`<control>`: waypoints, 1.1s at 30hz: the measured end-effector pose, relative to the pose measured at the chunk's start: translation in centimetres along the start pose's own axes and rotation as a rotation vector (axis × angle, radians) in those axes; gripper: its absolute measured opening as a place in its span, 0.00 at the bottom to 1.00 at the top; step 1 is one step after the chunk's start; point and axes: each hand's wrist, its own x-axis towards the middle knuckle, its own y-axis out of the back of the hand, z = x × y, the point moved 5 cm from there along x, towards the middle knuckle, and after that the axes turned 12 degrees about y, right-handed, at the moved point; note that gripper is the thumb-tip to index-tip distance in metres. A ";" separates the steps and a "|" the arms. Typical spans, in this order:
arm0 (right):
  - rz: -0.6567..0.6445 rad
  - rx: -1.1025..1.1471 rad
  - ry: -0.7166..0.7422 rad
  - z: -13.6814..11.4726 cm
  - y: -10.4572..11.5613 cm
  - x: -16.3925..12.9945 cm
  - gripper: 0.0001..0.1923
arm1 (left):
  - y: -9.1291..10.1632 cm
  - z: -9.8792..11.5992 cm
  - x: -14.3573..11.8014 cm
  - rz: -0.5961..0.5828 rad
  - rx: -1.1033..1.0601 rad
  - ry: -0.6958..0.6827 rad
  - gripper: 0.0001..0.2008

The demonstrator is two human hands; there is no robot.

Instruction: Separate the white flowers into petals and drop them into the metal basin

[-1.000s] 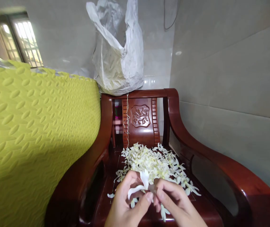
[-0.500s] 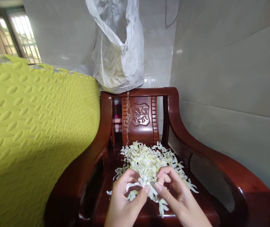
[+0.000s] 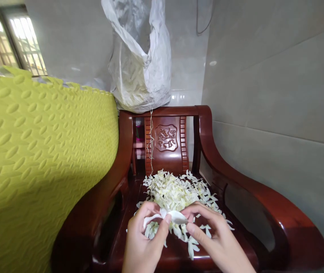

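Here, our left hand (image 3: 143, 242) and right hand (image 3: 215, 239) pinching one white flower (image 3: 169, 217) between fingertips, just above the heap of white blossoms (image 3: 176, 193) on the wooden chair seat (image 3: 176, 258), yellow foam mat (image 3: 36, 163) at our left.

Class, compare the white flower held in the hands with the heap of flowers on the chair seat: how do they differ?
The held flower is single, pinched between the left hand and right hand; the heap of flowers is many, lying loose on the chair seat. The held flower is raised off the wood; the heap rests on it. Both are white with narrow petals.
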 end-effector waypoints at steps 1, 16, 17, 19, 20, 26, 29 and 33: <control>-0.005 -0.007 0.021 -0.2 -0.2 0.0 0.08 | 0.0 -0.1 0.0 0.006 -0.002 -0.006 0.11; 0.085 0.483 -0.133 0.6 -1.0 -0.7 0.08 | -0.8 -0.1 -0.6 -0.195 -0.005 -0.022 0.08; 0.071 0.527 -0.134 0.5 -1.2 -0.7 0.08 | -0.8 -0.2 -0.6 -0.199 -0.025 -0.017 0.09; 0.061 0.560 -0.128 0.3 -1.3 -0.8 0.07 | -0.8 -0.4 -0.7 -0.188 -0.054 -0.004 0.10; 0.087 0.544 -0.124 0.4 -1.2 -0.8 0.07 | -0.7 -0.5 -0.8 -0.176 -0.055 0.006 0.10; 0.409 0.438 -0.108 1.9 -0.3 -1.0 0.14 | -0.5 -0.3 -0.9 -0.171 -0.046 0.043 0.10; 0.397 0.462 -0.097 2.0 -0.7 -0.9 0.14 | -1.1 -0.6 -0.4 -0.259 -0.052 0.081 0.09; 0.309 0.317 -0.033 1.1 -1.4 -0.7 0.10 | -1.2 -1.3 0.9 -0.249 -0.153 0.155 0.09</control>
